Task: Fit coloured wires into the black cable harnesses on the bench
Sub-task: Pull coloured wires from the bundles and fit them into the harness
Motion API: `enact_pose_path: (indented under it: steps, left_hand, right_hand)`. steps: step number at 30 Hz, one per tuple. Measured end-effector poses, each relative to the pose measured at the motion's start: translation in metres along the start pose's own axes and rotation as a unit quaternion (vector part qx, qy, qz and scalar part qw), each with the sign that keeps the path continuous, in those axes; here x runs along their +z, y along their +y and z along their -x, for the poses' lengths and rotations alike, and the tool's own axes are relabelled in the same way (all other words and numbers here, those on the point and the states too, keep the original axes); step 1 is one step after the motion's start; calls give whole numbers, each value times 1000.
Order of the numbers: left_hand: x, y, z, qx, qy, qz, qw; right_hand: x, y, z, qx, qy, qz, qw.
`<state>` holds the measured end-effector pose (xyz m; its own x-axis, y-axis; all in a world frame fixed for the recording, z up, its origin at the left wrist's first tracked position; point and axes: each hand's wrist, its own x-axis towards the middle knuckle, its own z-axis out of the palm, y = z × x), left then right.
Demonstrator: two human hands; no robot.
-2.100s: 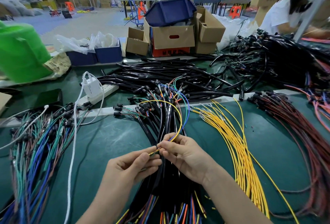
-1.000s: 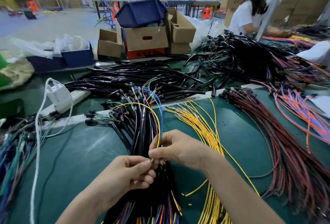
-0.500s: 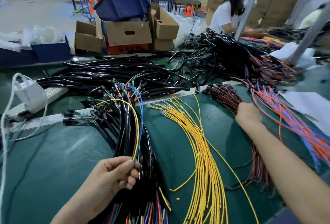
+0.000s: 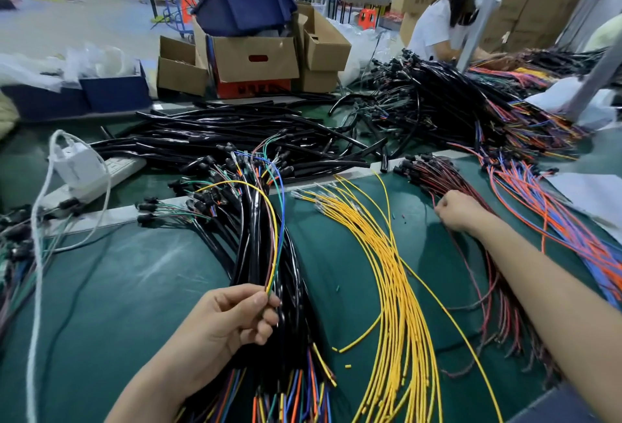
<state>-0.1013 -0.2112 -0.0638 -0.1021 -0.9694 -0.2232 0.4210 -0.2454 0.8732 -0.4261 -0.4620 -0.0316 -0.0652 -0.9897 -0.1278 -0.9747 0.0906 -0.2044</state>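
We see the left hand (image 4: 232, 318) pinching a yellow wire (image 4: 274, 237) above the black harnesses (image 4: 255, 254), which lie toward the near edge of the green bench (image 4: 134, 288). The right hand (image 4: 456, 208) sits curled on the red wires (image 4: 437, 176) toward the right edge; whether it grips one we cannot tell. Between them lie loose yellow wires (image 4: 390, 254).

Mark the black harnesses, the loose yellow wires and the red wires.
black harnesses (image 4: 250, 254), head view, on the black sleeving mid-bundle.
yellow wires (image 4: 399, 288), head view, middle of the fanned bundle.
red wires (image 4: 437, 176), head view, far end of the bundle.
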Motion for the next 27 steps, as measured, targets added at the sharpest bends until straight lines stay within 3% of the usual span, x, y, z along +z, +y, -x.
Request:
enact_pose_path:
  steps: [3, 6, 9, 13, 16, 20, 21, 24, 27]
  left_hand:
    - [0, 0, 1, 2, 0, 0, 1000]
    - [-2, -1, 1, 3, -2, 4, 1000]
    - [-3, -2, 0, 7, -5, 6, 1000]
    - [-4, -4, -1, 20, 8, 13, 1000]
    - [-4, -4, -1, 29, 11, 26, 999]
    - [-2, -3, -1, 34, 18, 60, 997]
    - [-2, -3, -1, 33, 19, 70, 997]
    - [-3, -3, -3, 39, 15, 104, 994]
    - [-5, -4, -4, 40, 14, 133, 990]
  right_hand:
    - [-5, -21, 3, -43, 0, -84, 996]
    - [-9, -38, 3, -32, 24, -157, 987]
    - [-20, -63, 9, -55, 77, -265, 960]
    - [-58, -109, 40, -142, 152, -450, 868]
    - [-91, -138, 73, -169, 116, -582, 787]
    - [-127, -169, 112, -224, 50, -758, 611]
    - [-133, -174, 117, -236, 67, -765, 596]
    - [-144, -182, 123, -260, 121, -736, 613]
    - [-144, -181, 121, -238, 60, -764, 597]
